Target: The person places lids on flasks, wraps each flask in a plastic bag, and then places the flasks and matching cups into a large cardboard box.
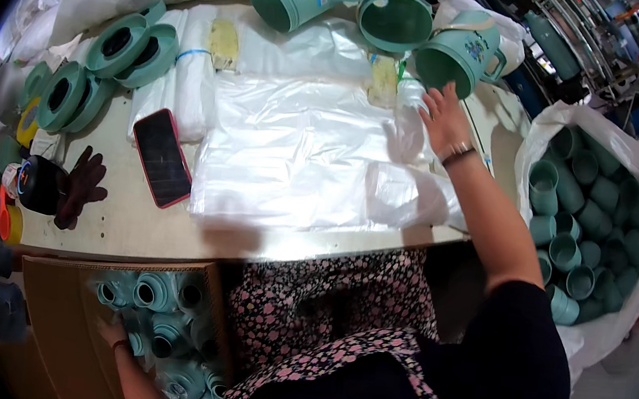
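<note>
while the right hand [443, 121], fingers spread and empty, is at the mouth of a tipped jug [474, 50] across the table [117, 216], the left hand [112, 331] dips into the carton [59, 304] by wrapped teal pieces [164, 335], its grip impossible to tell.

A phone [163, 158] in a red case is laid face up, screen dark, on the pale tabletop [124, 221]. To its left, a dark maroon glove [83, 188] is placed just beside a black rounded object [39, 185]. Near the table's left edge, a yellow roll [15, 224] is partly overlapped by a red-orange item [4, 211]. At the upper right, metal machinery [590, 41] is seen.
</note>
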Demonstrator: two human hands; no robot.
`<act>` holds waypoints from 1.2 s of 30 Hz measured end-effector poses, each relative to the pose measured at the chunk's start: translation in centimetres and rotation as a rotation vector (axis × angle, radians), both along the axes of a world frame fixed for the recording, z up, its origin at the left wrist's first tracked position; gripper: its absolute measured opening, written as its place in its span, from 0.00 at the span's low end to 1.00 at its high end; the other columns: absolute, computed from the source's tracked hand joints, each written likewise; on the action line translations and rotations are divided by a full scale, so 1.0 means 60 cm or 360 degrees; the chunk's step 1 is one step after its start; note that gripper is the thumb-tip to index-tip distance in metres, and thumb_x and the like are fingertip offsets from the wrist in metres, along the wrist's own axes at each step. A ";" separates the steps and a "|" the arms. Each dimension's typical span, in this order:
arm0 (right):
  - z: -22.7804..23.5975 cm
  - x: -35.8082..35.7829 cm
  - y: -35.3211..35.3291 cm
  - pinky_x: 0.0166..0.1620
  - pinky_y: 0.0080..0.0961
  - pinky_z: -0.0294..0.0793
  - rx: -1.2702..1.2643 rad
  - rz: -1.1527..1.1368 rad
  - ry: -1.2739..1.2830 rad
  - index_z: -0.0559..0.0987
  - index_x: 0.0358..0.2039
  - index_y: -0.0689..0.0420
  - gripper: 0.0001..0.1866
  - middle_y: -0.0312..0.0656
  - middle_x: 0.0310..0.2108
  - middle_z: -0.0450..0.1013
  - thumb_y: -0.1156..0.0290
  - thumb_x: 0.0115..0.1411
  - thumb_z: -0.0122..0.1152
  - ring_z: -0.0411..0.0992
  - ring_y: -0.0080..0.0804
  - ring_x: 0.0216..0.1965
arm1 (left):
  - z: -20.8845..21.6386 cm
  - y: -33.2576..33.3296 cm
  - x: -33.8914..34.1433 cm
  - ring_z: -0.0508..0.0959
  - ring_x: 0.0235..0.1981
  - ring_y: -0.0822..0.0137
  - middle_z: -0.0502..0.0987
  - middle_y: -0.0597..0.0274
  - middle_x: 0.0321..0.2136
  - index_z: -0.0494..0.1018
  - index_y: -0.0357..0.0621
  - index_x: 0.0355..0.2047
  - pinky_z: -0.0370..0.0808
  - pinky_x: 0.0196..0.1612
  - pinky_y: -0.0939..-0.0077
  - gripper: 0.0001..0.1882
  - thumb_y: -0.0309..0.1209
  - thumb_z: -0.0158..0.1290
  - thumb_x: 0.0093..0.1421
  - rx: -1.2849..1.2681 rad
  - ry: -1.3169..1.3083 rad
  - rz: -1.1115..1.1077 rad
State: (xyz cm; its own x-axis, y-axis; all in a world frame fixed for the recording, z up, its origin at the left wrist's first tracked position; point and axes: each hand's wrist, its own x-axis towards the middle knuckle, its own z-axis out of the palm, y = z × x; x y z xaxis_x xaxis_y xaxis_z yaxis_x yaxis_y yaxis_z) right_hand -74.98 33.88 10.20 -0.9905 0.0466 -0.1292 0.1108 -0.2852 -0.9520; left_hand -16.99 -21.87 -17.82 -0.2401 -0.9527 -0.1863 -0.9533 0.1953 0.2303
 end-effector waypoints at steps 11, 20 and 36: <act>0.118 0.067 0.131 0.43 0.32 0.75 -0.0637 -0.0119 0.0428 0.66 0.49 0.63 0.17 0.43 0.42 0.72 0.76 0.58 0.49 0.72 0.36 0.41 | 0.496 0.272 -0.216 0.60 0.59 0.58 0.61 0.49 0.56 0.57 0.34 0.57 0.54 0.60 0.66 0.30 0.21 0.50 0.52 0.0273 0.1124 -0.1194; 0.232 0.540 0.273 0.37 0.34 0.70 0.1990 0.0759 0.1397 0.78 0.30 0.57 0.13 0.47 0.26 0.72 0.73 0.39 0.56 0.70 0.47 0.33 | 0.634 0.737 -0.500 0.70 0.43 0.56 0.71 0.49 0.40 0.66 0.29 0.46 0.64 0.50 0.66 0.21 0.36 0.37 0.63 0.1148 0.1888 -0.2800; 0.038 0.842 0.901 0.52 0.40 0.58 0.3257 -0.1110 -0.0443 0.72 0.45 0.50 0.26 0.46 0.48 0.65 0.67 0.41 0.64 0.60 0.47 0.52 | 0.638 0.633 -0.535 0.74 0.31 0.68 0.74 0.61 0.29 0.69 0.40 0.30 0.73 0.38 0.72 0.12 0.35 0.40 0.62 0.1353 0.2230 -0.1287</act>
